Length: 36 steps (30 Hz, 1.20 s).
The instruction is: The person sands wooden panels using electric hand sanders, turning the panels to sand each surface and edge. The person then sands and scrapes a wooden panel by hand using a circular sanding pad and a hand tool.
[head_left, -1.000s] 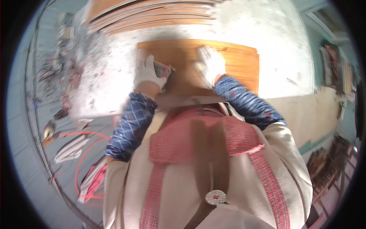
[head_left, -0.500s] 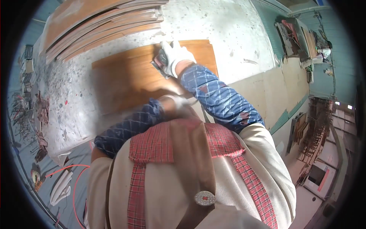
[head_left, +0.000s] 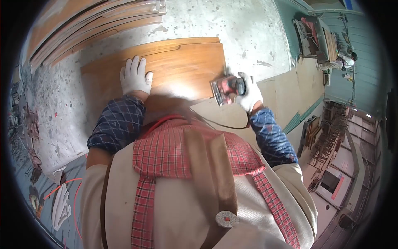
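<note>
A flat wooden panel (head_left: 178, 66), orange-brown with a stepped far edge, lies on the paint-spotted white tabletop. Resting flat on its left part is my left hand (head_left: 137, 76), white-gloved, fingers spread. In my gloved right hand (head_left: 251, 93) is a red and black palm sander (head_left: 225, 89), gripped from its right side. The sander is at the panel's right edge, tilted with its flat pad toward the wood. Whether the pad touches the edge cannot be made out. A dark cord (head_left: 224, 125) runs from near my right wrist toward my apron.
More brown wooden panels (head_left: 103, 31) are stacked at the far left of the white table (head_left: 244, 25). Beyond its right side is a beige surface (head_left: 298, 91). An orange hose (head_left: 76, 207) and a white cloth-like bundle (head_left: 61, 207) lie on the floor at lower left.
My right hand has carried the sander from the panel's middle to its right edge and tilted it. My left hand has moved from near my apron forward and left onto the panel.
</note>
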Motion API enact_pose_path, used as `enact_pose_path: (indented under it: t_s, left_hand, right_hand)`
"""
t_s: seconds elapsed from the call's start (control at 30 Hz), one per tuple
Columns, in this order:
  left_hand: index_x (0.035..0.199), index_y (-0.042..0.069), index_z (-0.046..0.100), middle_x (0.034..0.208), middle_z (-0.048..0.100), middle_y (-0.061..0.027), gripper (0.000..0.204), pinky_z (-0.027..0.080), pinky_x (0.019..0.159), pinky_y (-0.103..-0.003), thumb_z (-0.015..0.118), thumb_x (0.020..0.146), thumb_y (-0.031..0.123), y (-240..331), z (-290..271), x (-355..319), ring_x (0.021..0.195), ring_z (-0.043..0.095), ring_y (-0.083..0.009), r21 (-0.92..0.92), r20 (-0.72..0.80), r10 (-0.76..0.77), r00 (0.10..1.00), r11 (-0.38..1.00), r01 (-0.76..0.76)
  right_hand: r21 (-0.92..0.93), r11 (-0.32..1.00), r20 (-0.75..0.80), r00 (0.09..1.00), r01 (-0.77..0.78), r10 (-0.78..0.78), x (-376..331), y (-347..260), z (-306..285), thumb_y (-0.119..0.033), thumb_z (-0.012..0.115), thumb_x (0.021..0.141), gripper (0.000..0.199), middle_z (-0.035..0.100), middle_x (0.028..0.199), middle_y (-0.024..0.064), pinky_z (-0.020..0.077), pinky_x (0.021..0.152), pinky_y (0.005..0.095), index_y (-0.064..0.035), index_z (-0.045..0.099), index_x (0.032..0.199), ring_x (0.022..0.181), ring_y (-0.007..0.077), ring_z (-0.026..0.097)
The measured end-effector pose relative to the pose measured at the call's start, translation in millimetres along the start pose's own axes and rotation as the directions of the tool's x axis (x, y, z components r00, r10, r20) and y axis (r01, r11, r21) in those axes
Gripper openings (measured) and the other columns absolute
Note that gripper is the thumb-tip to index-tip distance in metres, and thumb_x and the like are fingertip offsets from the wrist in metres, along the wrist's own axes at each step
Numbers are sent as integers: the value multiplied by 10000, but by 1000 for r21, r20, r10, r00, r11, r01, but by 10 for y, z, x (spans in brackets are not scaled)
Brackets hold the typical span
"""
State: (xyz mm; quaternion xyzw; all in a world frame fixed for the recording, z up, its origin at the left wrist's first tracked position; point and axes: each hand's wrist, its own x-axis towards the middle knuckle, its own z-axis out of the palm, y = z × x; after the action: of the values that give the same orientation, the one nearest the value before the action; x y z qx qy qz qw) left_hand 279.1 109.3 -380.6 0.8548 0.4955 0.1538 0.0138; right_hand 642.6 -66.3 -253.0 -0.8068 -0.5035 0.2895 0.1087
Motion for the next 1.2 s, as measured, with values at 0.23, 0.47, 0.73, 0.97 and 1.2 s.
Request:
enact_pose_path:
  t_s: [0.23,0.47,0.73,0.97,1.2]
  left_hand:
    - [1464,177,479,1534,434,-90,564,289,1155,-572,581,957,403,74,65,36,1434,354,-345,73,109,-40,993,997,32]
    - [1448,162,490,1530,428,-96,565,280,1155,-591,575,947,410,9,130,-3,1432,356,-355,29,72,-18,997,999,16]
    - [1447,155,499,1525,429,-97,557,296,1143,-590,580,948,389,4,45,-33,1419,367,-357,54,79,-19,997,998,15]
    - [1456,170,496,1537,425,-85,565,284,1160,-568,578,944,394,22,129,10,1433,353,-336,91,92,-40,995,995,32]
    - [1463,180,485,1540,436,-80,564,287,1169,-555,588,951,391,0,113,-26,1433,366,-333,66,78,-55,995,997,50]
  right_hand:
    - [-194,969,-70,983,151,-167,1369,-304,-366,-285,877,629,884,572,1303,211,494,989,447,-129,498,1413,1184,389,581]
    - [124,978,-16,985,170,-169,807,268,-270,-231,930,670,817,616,1182,128,485,969,392,-44,544,1364,1092,253,581]
    - [629,771,83,995,-101,62,-42,385,-167,-46,897,680,884,606,1255,146,487,1026,379,29,440,1432,1146,261,602]
    - [-67,976,10,978,207,-206,1357,-283,-407,-285,865,645,850,543,1319,218,490,1000,446,-134,501,1398,1193,388,567]
    - [-326,896,-21,945,302,-326,573,-480,-52,-329,831,646,798,613,1183,216,529,903,489,-119,540,1359,1076,419,613]
